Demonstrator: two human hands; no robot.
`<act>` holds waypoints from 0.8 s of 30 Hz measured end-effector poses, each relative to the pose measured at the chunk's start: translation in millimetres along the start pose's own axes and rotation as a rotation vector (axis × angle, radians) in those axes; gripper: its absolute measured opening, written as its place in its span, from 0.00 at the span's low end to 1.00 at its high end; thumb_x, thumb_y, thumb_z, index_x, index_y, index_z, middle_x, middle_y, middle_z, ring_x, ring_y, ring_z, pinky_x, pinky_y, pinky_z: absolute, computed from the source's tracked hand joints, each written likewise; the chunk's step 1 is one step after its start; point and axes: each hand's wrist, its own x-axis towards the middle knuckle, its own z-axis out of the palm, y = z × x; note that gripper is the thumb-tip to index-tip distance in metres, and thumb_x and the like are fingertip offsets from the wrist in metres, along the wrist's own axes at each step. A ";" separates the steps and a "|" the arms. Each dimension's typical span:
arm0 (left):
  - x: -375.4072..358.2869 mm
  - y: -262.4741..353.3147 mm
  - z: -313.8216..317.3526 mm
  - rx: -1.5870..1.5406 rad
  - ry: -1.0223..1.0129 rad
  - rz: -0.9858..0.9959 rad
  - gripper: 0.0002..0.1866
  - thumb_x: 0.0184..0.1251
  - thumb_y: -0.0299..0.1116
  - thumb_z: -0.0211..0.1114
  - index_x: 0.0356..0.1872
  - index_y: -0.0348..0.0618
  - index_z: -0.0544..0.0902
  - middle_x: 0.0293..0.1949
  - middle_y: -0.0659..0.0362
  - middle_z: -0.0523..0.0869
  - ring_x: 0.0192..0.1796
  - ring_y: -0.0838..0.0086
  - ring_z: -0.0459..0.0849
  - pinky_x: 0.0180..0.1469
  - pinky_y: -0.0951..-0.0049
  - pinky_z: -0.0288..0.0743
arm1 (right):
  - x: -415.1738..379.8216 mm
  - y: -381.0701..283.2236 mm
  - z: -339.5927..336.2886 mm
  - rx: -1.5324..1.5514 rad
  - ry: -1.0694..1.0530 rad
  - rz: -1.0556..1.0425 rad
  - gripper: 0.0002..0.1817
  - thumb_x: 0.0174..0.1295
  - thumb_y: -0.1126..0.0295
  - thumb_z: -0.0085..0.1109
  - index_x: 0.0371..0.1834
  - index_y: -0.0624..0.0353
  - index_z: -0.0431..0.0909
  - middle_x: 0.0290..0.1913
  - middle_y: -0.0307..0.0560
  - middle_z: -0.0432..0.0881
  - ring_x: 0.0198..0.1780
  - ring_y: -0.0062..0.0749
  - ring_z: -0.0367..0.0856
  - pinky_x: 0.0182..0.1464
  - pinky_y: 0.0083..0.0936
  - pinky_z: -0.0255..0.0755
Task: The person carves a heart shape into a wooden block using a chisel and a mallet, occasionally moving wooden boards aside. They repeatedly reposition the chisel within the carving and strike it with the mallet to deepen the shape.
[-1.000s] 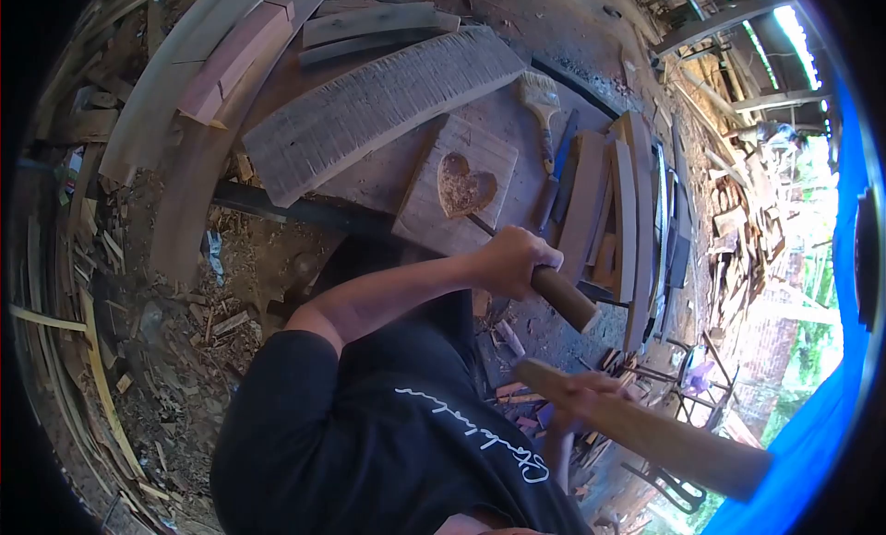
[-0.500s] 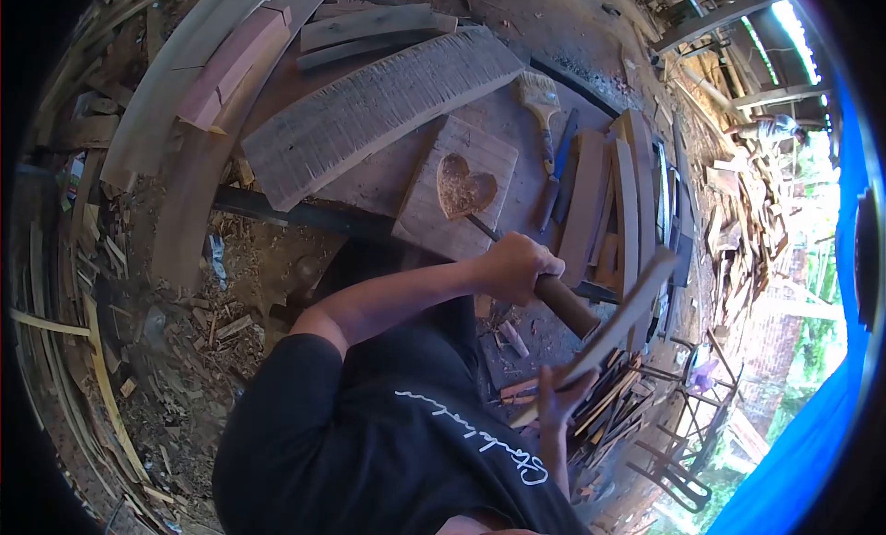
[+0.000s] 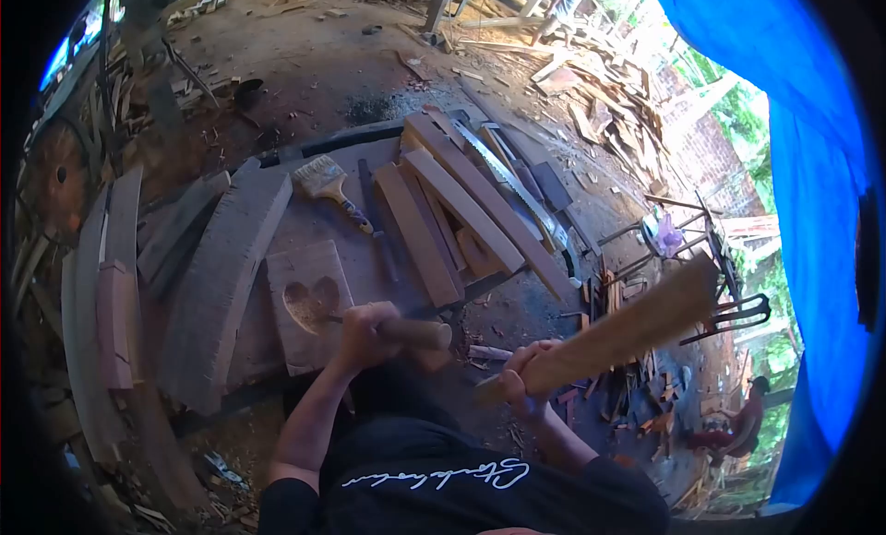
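My left hand [image 3: 369, 332] is closed around the wooden handle [image 3: 415, 333] of a chisel. The chisel's thin blade points at the heart-shaped hollow [image 3: 312, 303] in a square wooden block [image 3: 287, 335] on the worktable; whether the tip touches the wood cannot be made out. To the right, my right hand [image 3: 530, 378] grips a long flat wooden bat [image 3: 628, 327], its broad end raised to the upper right, apart from the chisel handle.
Beyond the block lie a brush [image 3: 321, 178], a dark file [image 3: 377, 212], wooden bars [image 3: 415, 231] and a handsaw [image 3: 503, 171]. A thick curved plank [image 3: 226, 286] is on the left. Scrap wood and a metal frame stand right. A person [image 3: 743, 424] is at the far right.
The view has turned, so the block now appears lower and further left. The bat has swung from beside the chisel handle out to the right. Both hands keep their holds.
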 end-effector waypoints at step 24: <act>-113.7 4.8 -110.1 0.731 0.142 -0.540 0.15 0.53 0.37 0.77 0.37 0.43 0.82 0.38 0.54 0.82 0.40 0.52 0.84 0.41 0.57 0.78 | -23.9 62.6 28.6 -0.496 -0.615 0.548 0.41 0.50 0.58 0.73 0.65 0.58 0.61 0.45 0.68 0.82 0.46 0.62 0.84 0.50 0.46 0.77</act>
